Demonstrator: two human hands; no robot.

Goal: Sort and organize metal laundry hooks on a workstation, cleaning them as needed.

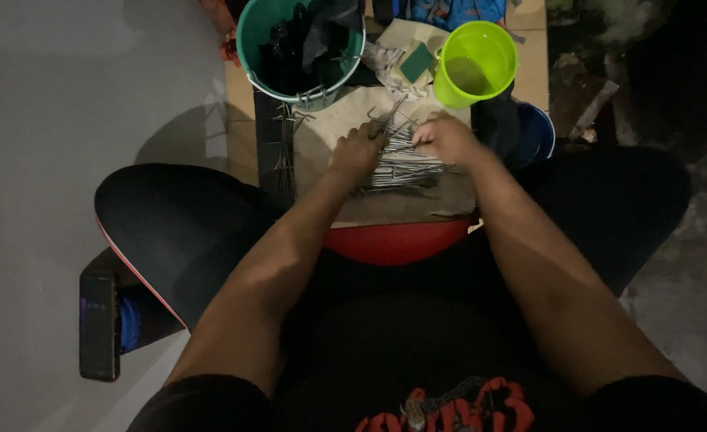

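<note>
Head view: a few loose wires (283,148) are seen lying left of centre, apart from the wire pile (405,164) at centre, which is gripped by the left hand (357,150) and right hand (447,138); sorting seems partly done.

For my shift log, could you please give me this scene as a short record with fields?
left hand: resting on a bundle of metal wire pieces
right hand: on the same bundle, at its upper right
surface: brown cardboard sheet
behind: teal bucket with dark contents, lime green cup
left side: loose wires, black board
lighting: dim
</note>
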